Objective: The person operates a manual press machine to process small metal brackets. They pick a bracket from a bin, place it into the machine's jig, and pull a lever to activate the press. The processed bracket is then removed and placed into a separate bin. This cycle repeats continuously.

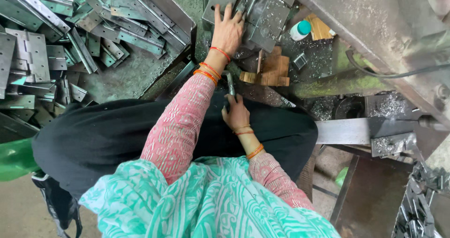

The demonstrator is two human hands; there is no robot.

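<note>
**Left hand flat on the hinge plate, right hand on the handle**

Your left hand is stretched forward and lies palm down on a grey metal hinge plate resting on the machine bed. The fingers are spread a little and laid flat against the plate; they press on it and do not pinch it. The thumb points out toward the right, touching the neighbouring plate on the bed.

Your right hand sits nearer your body than the machine bed, just above your lap. Its fingers are curled around the lower end of a thin dark metal handle that rises toward the bed. The grip looks closed, though how tightly cannot be told from this angle.

Left of the machine bed, a tray holds a loose pile of hinge plates. Just below the bed lie wooden blocks, and to its right stands a small white bottle with a teal cap among metal shavings.
</note>
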